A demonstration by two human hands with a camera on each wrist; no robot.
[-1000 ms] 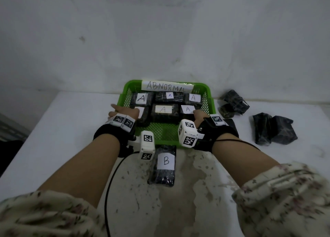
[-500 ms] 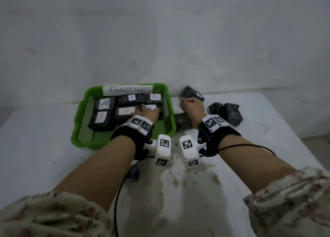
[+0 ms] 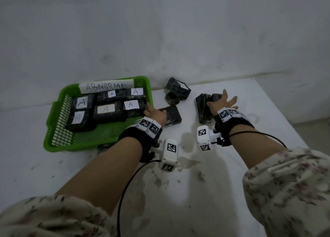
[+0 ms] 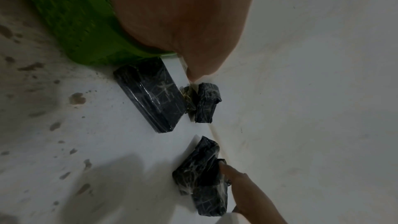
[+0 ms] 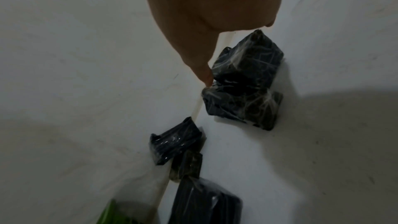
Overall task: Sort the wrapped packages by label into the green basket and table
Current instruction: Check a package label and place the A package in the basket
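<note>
Bare table (image 3: 205,192) lies open in front; packages (image 3: 175,92) crowd the basket (image 3: 53,128).

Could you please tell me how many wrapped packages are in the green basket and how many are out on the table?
A-labelled packages in the green basket: 6
Dark packages on the table: 6, one of them mostly hidden at the basket's near edge
Total: 12 packages
</note>
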